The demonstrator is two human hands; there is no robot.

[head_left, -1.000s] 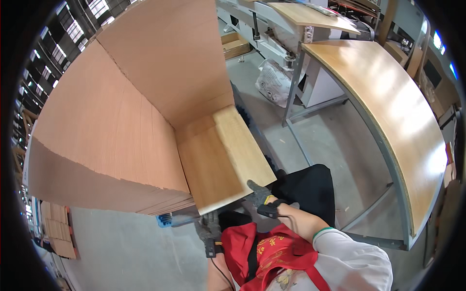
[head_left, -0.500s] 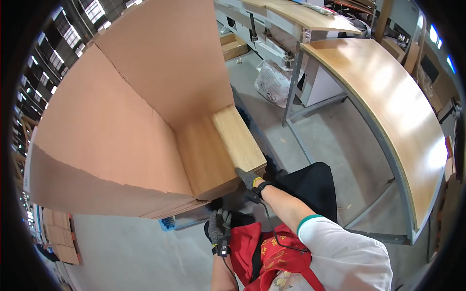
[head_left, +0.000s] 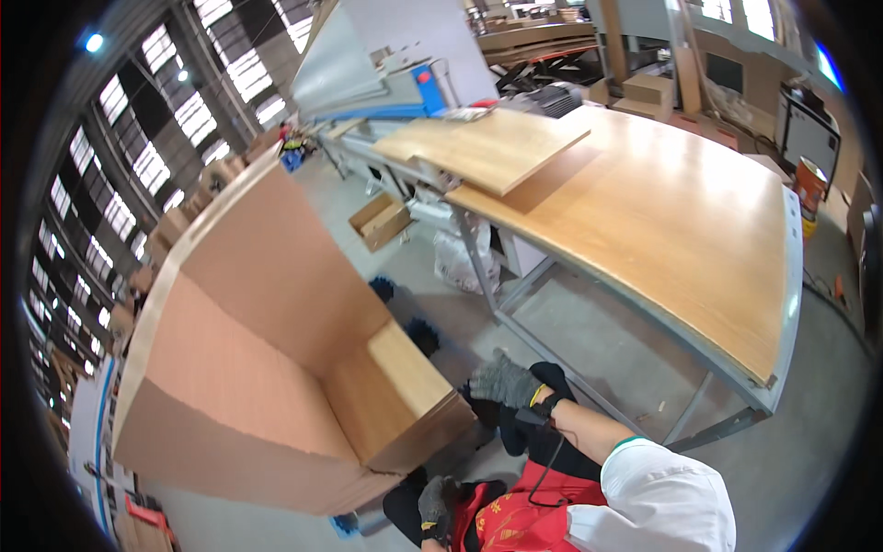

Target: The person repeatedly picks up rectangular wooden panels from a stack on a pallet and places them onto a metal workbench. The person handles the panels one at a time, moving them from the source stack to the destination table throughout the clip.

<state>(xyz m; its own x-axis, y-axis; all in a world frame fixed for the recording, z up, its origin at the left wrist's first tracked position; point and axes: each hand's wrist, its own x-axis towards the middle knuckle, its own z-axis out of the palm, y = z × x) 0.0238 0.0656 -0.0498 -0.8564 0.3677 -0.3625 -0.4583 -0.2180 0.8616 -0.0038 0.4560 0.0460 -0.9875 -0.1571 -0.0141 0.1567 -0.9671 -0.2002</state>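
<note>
Head view. Right hand (head_left: 504, 379) off the wood boards (head_left: 405, 368); half a second ago it was on their near edge. It is now just past the stack's near right corner, gloved, fingers spread loosely, nothing held, no contact visible. Left hand (head_left: 436, 504) low by the lap, also off the boards; palm hidden, cannot tell how far the fingers are closed. A second ago the top board jutted toward the person; it now lies back over the stack, near edges roughly in line. Reads as one push finished and the stack left squared, a judgement only. View has swung up and right, so more of the table shows.

Boards sit low in the big cardboard box (head_left: 239, 386), whose tall walls close off the left and far sides; reach is from the near and right sides. Brown table (head_left: 662, 230) on the right, its grey leg (head_left: 478, 262) beyond the right hand. Another board (head_left: 497, 152) overhangs the table's far end. Small open box (head_left: 379, 221) and white bag (head_left: 464, 262) on the floor behind. Cable from the right wrist hangs over the red apron (head_left: 543, 506), a possible snag.
</note>
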